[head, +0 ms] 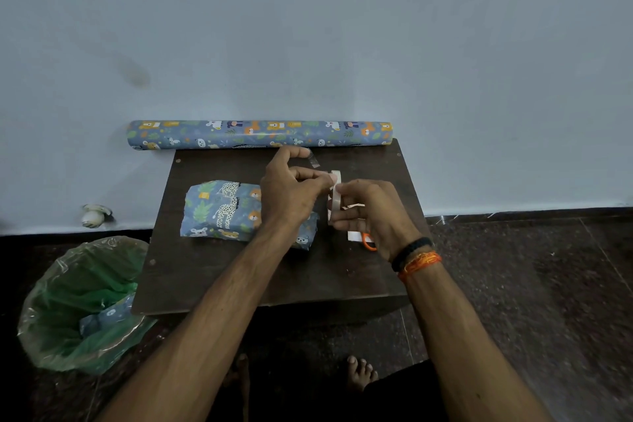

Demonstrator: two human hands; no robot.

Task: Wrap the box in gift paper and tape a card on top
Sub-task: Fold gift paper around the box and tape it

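Clear tape roll (335, 197) stands gripped in the right hand (371, 212); left hand (291, 188) pinches its free end, nearer the wrapped box (222, 209) lying leftward.

A green-lined bin (80, 305) stands at eight o'clock beside the table (212, 271), with a paper scrap (106, 317) inside. A white lump (94, 215) lies at nine o'clock by the wall (308, 27).
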